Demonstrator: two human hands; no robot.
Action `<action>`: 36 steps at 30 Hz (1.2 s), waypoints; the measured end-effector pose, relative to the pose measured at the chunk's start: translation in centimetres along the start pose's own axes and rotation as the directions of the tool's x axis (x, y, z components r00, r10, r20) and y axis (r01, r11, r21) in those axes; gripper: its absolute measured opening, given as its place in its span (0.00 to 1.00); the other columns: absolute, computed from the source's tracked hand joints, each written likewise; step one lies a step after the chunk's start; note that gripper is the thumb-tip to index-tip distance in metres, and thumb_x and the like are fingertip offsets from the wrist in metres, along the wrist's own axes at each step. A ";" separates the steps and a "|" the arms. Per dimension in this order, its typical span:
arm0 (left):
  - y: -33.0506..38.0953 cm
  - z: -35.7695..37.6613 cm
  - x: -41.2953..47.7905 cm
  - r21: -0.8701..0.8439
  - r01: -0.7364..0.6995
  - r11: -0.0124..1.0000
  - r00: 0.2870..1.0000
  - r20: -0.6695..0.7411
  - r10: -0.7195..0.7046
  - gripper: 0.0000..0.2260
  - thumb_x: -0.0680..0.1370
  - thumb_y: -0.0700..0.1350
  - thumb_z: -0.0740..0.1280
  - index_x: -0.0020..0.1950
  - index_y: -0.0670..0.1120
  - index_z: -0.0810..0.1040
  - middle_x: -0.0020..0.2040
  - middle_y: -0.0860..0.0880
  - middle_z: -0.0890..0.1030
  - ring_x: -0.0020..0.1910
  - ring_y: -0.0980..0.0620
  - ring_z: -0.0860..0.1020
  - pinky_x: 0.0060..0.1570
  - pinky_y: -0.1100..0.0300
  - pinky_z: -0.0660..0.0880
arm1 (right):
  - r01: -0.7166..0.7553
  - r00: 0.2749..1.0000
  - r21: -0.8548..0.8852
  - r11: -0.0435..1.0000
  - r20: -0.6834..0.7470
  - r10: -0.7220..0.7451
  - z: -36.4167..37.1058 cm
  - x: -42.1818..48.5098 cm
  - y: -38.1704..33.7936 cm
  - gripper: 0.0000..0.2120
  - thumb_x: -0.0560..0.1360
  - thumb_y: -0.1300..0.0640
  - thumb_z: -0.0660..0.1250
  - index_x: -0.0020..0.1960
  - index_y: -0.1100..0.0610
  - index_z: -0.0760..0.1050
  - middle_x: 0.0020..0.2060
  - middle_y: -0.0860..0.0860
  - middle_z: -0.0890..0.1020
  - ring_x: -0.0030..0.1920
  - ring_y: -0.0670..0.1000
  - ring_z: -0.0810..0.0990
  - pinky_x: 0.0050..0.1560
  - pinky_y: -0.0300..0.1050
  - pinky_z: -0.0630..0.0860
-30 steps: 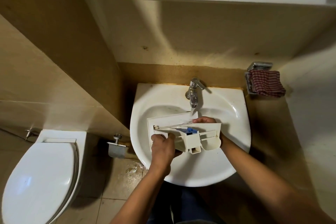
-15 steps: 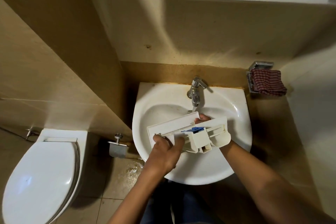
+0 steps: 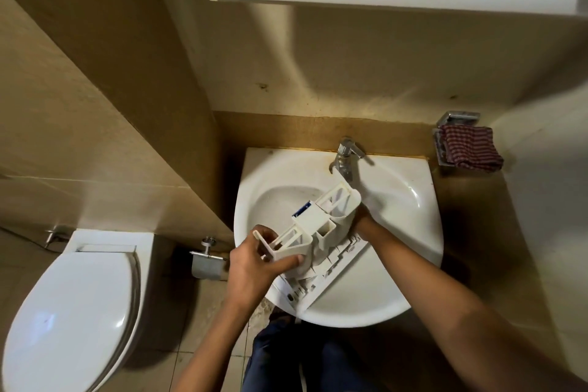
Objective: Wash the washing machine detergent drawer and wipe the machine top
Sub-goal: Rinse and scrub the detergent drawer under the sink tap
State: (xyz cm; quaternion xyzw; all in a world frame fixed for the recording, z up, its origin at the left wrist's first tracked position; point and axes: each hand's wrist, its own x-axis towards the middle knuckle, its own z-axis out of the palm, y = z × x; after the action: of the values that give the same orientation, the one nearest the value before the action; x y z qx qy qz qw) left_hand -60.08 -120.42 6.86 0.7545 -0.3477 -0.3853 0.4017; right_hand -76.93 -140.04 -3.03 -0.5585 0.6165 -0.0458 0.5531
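I am standing at a white sink (image 3: pixel 410 264) in a small bathroom, looking down at my two bare hands. Both hands are clamped on a white plastic detergent drawer (image 3: pixel 321 232), held over the basin and tilted so one end points up toward the tap (image 3: pixel 345 157) and its flat front panel hangs low near the sink's front rim. My left hand (image 3: pixel 254 261) grips the near end of the drawer, thumb stretched along its side wall and fingers curled around a thin edge. My right hand (image 3: pixel 361 219) is mostly hidden behind the far side, but it appears closed on the outer wall of the compartments. I cannot tell whether water is running.

The drawer looks light and rigid, a hollow moulded piece with several open compartments and a small blue insert (image 3: pixel 304 207). Wet plastic is likely slippery, and the thin dividers and clips on the front panel seem the parts most likely to snap. I judge the safest hold to be on the thick outer walls, one hand at each end, not on the panel.

A checked red cloth (image 3: pixel 469 151) hangs on a metal holder on the wall to the right. A toilet (image 3: pixel 70 312) sits to the left.
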 end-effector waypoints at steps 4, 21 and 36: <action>-1.0 -0.3 0.9 -0.076 0.036 0.996 0.999 -0.023 -0.038 0.28 0.54 0.60 0.80 0.42 0.46 0.73 0.37 0.49 0.81 0.38 0.49 0.79 0.34 0.60 0.74 | -0.076 0.997 -0.021 0.997 -0.027 0.075 -0.6 0.9 -0.8 0.15 0.75 0.71 0.60 0.33 0.58 0.73 0.30 0.53 0.73 0.29 0.49 0.69 0.32 0.41 0.67; -2.2 0.8 1.5 -0.521 0.199 0.830 0.975 0.020 -0.221 0.30 0.60 0.40 0.80 0.54 0.28 0.71 0.43 0.39 0.85 0.44 0.42 0.84 0.44 0.51 0.82 | -0.035 0.987 -0.251 0.967 -0.159 -0.005 -2.6 3.0 -0.7 0.17 0.68 0.46 0.75 0.37 0.62 0.80 0.32 0.54 0.79 0.37 0.51 0.76 0.37 0.43 0.68; -0.6 2.4 -0.2 -0.512 0.243 0.824 0.950 -0.045 -0.308 0.11 0.64 0.40 0.80 0.38 0.42 0.79 0.38 0.40 0.83 0.38 0.45 0.80 0.42 0.50 0.75 | -0.023 0.936 0.275 0.961 -0.330 0.118 0.2 2.7 1.2 0.09 0.71 0.62 0.72 0.48 0.67 0.80 0.37 0.57 0.79 0.39 0.54 0.77 0.39 0.50 0.75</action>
State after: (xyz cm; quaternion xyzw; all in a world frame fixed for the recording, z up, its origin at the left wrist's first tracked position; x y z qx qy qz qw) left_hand -62.14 -120.79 5.45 0.6892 -0.0972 -0.4680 0.5446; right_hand -76.92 -141.49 -5.60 -0.4396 0.7114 -0.2052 0.5085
